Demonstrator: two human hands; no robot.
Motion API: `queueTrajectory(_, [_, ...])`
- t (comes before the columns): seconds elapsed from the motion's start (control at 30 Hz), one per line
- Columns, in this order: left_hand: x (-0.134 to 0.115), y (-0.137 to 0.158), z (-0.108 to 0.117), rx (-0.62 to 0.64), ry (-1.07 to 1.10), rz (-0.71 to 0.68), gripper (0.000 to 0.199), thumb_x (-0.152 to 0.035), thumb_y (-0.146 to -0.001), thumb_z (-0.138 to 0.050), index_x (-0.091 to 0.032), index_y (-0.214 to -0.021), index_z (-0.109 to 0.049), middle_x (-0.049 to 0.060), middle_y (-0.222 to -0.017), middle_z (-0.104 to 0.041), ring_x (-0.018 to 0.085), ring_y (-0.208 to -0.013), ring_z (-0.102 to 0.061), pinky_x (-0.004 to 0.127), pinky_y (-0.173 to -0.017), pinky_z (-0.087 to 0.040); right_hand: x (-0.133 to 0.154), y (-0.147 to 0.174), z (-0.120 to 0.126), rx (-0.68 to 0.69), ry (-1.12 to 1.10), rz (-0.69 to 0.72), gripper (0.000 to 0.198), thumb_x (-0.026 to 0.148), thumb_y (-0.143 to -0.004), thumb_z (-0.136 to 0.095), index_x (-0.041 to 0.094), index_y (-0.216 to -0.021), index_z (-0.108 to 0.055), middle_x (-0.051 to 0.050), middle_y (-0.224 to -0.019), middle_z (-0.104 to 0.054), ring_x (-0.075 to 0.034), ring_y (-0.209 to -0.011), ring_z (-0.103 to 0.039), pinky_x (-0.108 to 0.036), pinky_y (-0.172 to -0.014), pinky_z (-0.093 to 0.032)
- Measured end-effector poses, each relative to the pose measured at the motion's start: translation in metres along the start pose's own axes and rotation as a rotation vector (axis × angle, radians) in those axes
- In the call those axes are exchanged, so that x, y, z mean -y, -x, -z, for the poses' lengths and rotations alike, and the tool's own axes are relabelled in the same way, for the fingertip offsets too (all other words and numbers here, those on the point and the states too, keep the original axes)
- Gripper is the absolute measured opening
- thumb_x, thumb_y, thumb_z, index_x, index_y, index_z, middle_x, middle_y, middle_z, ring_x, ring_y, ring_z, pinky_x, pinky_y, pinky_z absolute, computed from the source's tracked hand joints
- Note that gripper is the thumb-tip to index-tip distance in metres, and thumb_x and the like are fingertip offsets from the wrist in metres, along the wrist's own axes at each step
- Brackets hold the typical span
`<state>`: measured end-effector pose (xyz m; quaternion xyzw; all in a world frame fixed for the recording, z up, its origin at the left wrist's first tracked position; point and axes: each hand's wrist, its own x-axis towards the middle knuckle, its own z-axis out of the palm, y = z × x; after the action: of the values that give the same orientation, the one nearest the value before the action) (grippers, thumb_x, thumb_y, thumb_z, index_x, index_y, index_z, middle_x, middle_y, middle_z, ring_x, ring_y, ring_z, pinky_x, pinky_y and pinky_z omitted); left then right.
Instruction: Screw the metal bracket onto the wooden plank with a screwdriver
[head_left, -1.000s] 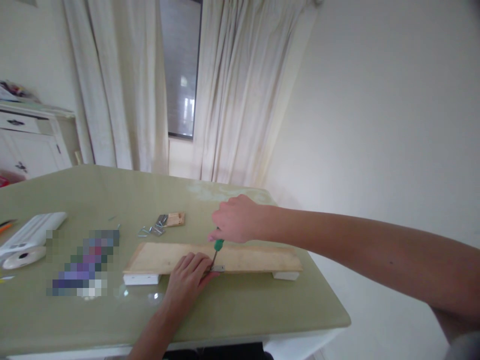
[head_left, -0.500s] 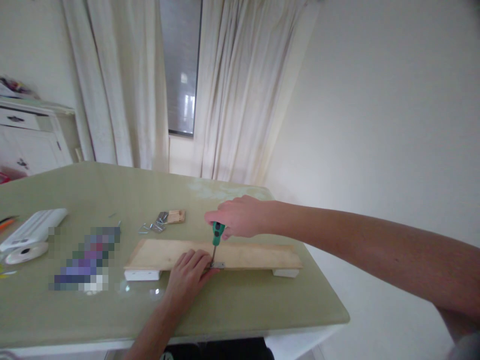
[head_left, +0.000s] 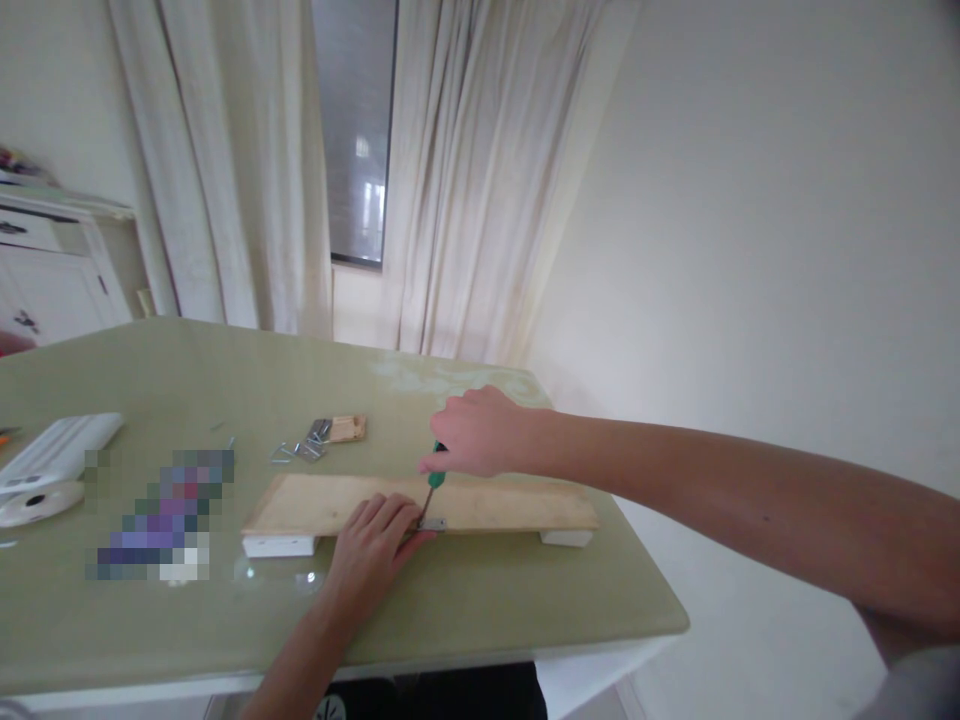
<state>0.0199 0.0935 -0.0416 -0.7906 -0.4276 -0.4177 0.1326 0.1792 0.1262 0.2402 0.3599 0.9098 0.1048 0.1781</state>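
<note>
My right hand (head_left: 476, 435) is wrapped round the green handle of a screwdriver (head_left: 436, 479). The tool leans slightly, its shaft running down to a small metal hinge (head_left: 432, 525) at the board's front edge. With fingers on top and thumb along the front edge, my left hand (head_left: 377, 545) grips the wooden board (head_left: 510, 505) just left of the hinge. Its fingertips are close to the screwdriver's tip, and any screw there is too small to make out. White blocks (head_left: 279, 546) support the board near both ends.
Behind the board lie several loose screws and metal pieces (head_left: 311, 442) beside a small wooden piece (head_left: 348, 429). To the left are a blurred-out packet (head_left: 169, 510), a white device (head_left: 64, 450) and a white roll (head_left: 41, 502). The green tabletop (head_left: 487, 600) ends at the right near a wall.
My right hand has turned on the screwdriver handle, covering more of it, and the tool leans more to the right. My left hand stays in place on the board. The view has shifted slightly.
</note>
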Motion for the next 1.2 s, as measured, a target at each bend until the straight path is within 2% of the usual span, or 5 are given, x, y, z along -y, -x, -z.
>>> queueTrajectory(0.43, [-0.002, -0.001, 0.002, 0.003, -0.009, 0.001, 0.022, -0.043, -0.105, -0.062, -0.022, -0.101, -0.066, 0.005, -0.097, -0.071, 0.024, -0.087, -0.060, 0.037, -0.080, -0.044, 0.005, -0.001, 0.005, 0.023, 0.011, 0.157, 0.043, 0.053, -0.099, -0.067, 0.023, -0.129, -0.069, -0.014, -0.120, -0.079, -0.034, -0.108, -0.076, -0.037, -0.077, -0.055])
queueTrajectory(0.6, [-0.003, -0.003, 0.003, 0.002, -0.003, 0.006, 0.022, -0.043, -0.105, -0.062, -0.023, -0.100, -0.068, 0.005, -0.095, -0.072, 0.023, -0.085, -0.061, 0.037, -0.079, -0.045, 0.001, 0.000, 0.001, -0.003, 0.011, -0.007, 0.057, 0.063, -0.107, -0.044, 0.017, -0.115, -0.076, -0.020, -0.111, -0.079, -0.038, -0.107, -0.076, -0.042, -0.077, -0.056])
queueTrajectory(0.77, [-0.004, -0.004, 0.003, -0.006, -0.001, 0.005, 0.022, -0.043, -0.105, -0.062, -0.023, -0.099, -0.067, 0.005, -0.095, -0.072, 0.023, -0.086, -0.061, 0.037, -0.080, -0.045, -0.004, 0.004, -0.004, -0.020, 0.006, 0.146, 0.041, 0.050, -0.101, -0.065, 0.023, -0.132, -0.066, -0.014, -0.124, -0.078, -0.034, -0.110, -0.076, -0.036, -0.076, -0.054])
queueTrajectory(0.9, [-0.004, -0.006, 0.005, -0.018, 0.014, -0.007, 0.027, -0.046, -0.108, -0.057, -0.023, -0.099, -0.066, 0.004, -0.095, -0.072, 0.023, -0.084, -0.061, 0.036, -0.079, -0.044, -0.004, 0.005, -0.006, -0.011, 0.021, -0.009, 0.056, 0.066, -0.105, -0.048, 0.017, -0.117, -0.074, -0.019, -0.114, -0.079, -0.037, -0.109, -0.076, -0.038, -0.077, -0.055])
queueTrajectory(1.2, [-0.003, -0.004, 0.004, -0.014, 0.008, -0.017, 0.028, -0.047, -0.108, -0.054, -0.022, -0.100, -0.065, 0.004, -0.095, -0.072, 0.024, -0.086, -0.060, 0.037, -0.080, -0.042, -0.004, 0.001, -0.003, 0.012, 0.037, 0.013, 0.058, 0.067, -0.103, -0.050, 0.016, -0.113, -0.076, -0.021, -0.113, -0.079, -0.038, -0.107, -0.076, -0.041, -0.078, -0.057])
